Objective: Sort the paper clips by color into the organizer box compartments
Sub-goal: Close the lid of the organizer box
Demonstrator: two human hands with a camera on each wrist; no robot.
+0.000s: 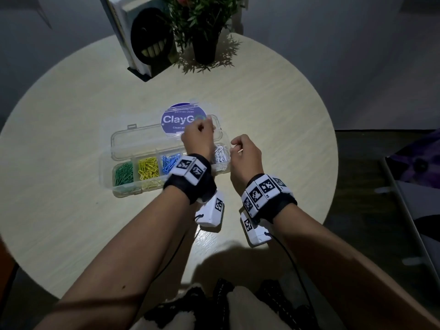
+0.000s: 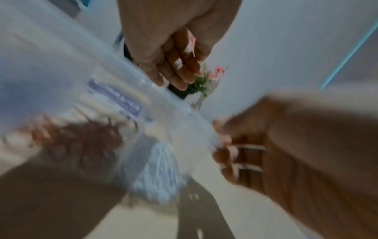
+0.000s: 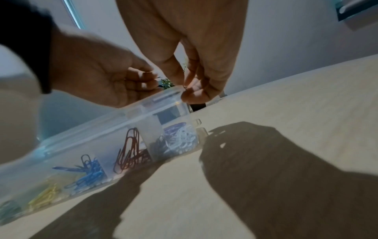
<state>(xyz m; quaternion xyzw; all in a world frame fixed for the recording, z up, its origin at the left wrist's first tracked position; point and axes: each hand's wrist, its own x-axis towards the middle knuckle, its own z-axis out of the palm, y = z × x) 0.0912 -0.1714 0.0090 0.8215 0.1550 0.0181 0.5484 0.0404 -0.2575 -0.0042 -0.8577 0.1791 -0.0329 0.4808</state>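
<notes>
Box: clear organizer box (image 1: pixel 123 171) lies on the round worktop (image 1: pixel 71 222), lid (image 1: pixel 142 139) swung up and tilted toward the far side.
Compartments, left to right: green clips (image 1: pixel 123 173), yellow clips (image 1: pixel 148 167), blue clips (image 1: pixel 169 161), red clips (image 3: pixel 131 150) seen only in the right wrist view, white clips (image 1: pixel 221 154) at the right end.
Left hand (image 1: pixel 198 139): above the lid's right part, fingers curled; fingertips close to the lid edge in the right wrist view, contact cannot be told.
Right hand (image 1: pixel 246 154): just right of the box's right end, fingers curled in with thumb and fingertips pinched together; something thin seems to be between them, too small to name.
Left wrist view: heavily blurred.
Worktop, far side: potted plant (image 1: pixel 204 27) and a standing board with a grinning face (image 1: pixel 152 36).
Under the box: purple round sticker (image 1: pixel 177 120) showing through the lid.
</notes>
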